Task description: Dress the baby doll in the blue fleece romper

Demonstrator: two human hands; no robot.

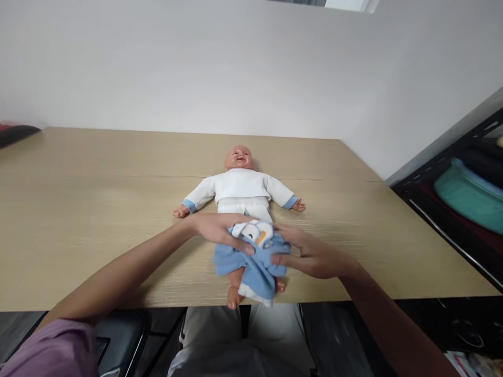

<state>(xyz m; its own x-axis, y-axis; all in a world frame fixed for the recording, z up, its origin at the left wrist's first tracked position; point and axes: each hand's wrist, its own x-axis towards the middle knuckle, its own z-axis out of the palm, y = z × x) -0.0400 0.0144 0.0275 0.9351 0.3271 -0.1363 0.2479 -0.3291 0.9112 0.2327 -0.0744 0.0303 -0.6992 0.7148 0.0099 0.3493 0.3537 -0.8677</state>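
Note:
A baby doll [242, 183] lies on its back on the wooden table, head toward the wall and arms spread. It wears a white long-sleeved top with blue cuffs and white bottoms. Over its legs, a crumpled blue baby garment [257, 272] with a white animal face and orange beak is gripped from both sides. My left hand [220, 230] presses its thumb on the garment's left part, fingers partly hidden behind it. On the other side, my right hand [306, 254] pinches the cloth between thumb and fingers. The doll's bare feet show below the garment.
The wooden table [98, 220] reaches back to a pale wall [188, 68]. At right stands a black shelf [432, 209] holding a teal basin [467, 193]. A black chair [121, 335] is below the table at left. A dark object [18, 134] lies at the far-left edge.

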